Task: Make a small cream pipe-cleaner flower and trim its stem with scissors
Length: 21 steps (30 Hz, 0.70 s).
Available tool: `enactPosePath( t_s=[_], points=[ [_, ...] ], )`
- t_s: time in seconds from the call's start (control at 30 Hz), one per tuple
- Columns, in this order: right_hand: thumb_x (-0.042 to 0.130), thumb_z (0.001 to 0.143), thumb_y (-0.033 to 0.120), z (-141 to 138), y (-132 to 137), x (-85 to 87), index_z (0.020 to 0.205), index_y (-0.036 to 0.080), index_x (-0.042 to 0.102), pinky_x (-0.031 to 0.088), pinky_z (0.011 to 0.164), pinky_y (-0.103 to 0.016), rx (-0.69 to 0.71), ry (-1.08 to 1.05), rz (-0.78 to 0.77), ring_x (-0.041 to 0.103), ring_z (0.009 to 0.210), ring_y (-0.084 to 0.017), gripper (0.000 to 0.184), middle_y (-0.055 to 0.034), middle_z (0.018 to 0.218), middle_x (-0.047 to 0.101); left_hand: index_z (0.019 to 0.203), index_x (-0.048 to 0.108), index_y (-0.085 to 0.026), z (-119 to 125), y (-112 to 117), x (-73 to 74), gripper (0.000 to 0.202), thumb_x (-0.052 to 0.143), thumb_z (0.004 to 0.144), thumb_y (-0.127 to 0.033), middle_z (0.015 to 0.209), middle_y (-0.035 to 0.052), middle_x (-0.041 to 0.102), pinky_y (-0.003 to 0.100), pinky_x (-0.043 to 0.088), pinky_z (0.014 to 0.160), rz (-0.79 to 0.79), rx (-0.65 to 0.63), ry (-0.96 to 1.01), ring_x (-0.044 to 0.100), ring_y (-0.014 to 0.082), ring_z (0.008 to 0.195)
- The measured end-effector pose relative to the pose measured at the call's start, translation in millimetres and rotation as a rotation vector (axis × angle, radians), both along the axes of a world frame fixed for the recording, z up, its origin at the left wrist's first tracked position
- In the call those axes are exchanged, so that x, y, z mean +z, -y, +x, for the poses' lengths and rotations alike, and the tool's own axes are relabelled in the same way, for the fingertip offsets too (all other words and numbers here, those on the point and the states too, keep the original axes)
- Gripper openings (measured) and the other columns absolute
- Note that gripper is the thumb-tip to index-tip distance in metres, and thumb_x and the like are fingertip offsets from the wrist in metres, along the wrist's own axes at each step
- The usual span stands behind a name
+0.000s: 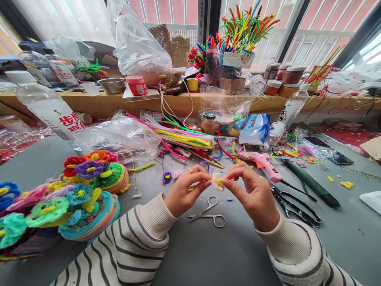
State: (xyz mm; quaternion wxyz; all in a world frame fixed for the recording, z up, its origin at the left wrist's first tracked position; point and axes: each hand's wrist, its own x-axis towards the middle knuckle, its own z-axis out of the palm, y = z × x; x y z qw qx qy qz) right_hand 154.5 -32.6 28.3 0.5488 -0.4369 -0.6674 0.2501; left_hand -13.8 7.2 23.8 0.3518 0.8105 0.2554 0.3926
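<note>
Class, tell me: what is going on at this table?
A person pinches a small cream and yellow flower between the fingertips of the left hand and right hand, above a grey table. Small scissors lie just under the hands, a pink glue gun to the right, finished flowers stacked at left.

both arms wear a knit pullover, cream with thin dark stripes running around the arm. the left sleeve (127,246) fills the view at about seven o'clock, the right sleeve (300,254) at five o'clock. each ends in a plain cream ribbed cuff. the left hand (186,190) has a small gold ring (191,171) at its twelve o'clock edge; the right hand (253,194) is bare.
</note>
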Motion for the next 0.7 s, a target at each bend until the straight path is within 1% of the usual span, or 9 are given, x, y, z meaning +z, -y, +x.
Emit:
enactPosePath(
  t_s=[0.33, 0.5, 0.7],
  points=[
    [0.058, 0.074, 0.022, 0.3, -1.2, -0.8, 0.07, 0.019, 0.052, 0.039, 0.065, -0.03, 0.005, -0.001, 0.002, 0.046, 0.069, -0.015, 0.007, -0.0014, 0.072, 0.049, 0.081, 0.06, -0.012, 0.1, -0.9, 0.4, 0.015, 0.045, 0.078, -0.016, 0.072, 0.0041, 0.049, 0.025, 0.039, 0.066, -0.004, -0.008, 0.006, 0.046, 0.0111, 0.07],
    [0.057, 0.075, 0.025, 1.0, -1.3, 0.2, 0.074, 0.019, 0.055, 0.039, 0.064, -0.03, -0.003, 0.018, -0.005, 0.046, 0.07, -0.015, 0.006, -0.0027, 0.075, 0.051, 0.079, 0.059, -0.013, -0.2, 0.2, 1.0, 0.015, 0.044, 0.079, -0.018, 0.072, 0.0036, 0.049, 0.026, 0.039, 0.065, -0.029, -0.011, 0.012, 0.045, 0.0113, 0.069],
    [0.05, 0.079, 0.028, 3.3, -1.7, -0.4, 0.074, 0.019, 0.055, 0.04, 0.065, -0.031, -0.058, -0.023, -0.026, 0.048, 0.072, -0.016, 0.011, -0.0038, 0.076, 0.051, 0.071, 0.055, -0.013, 0.5, 2.1, 3.1, 0.018, 0.041, 0.08, -0.02, 0.063, 0.0014, 0.049, 0.025, 0.037, 0.064, -0.075, -0.02, -0.016, 0.044, 0.0106, 0.063]
  ],
)
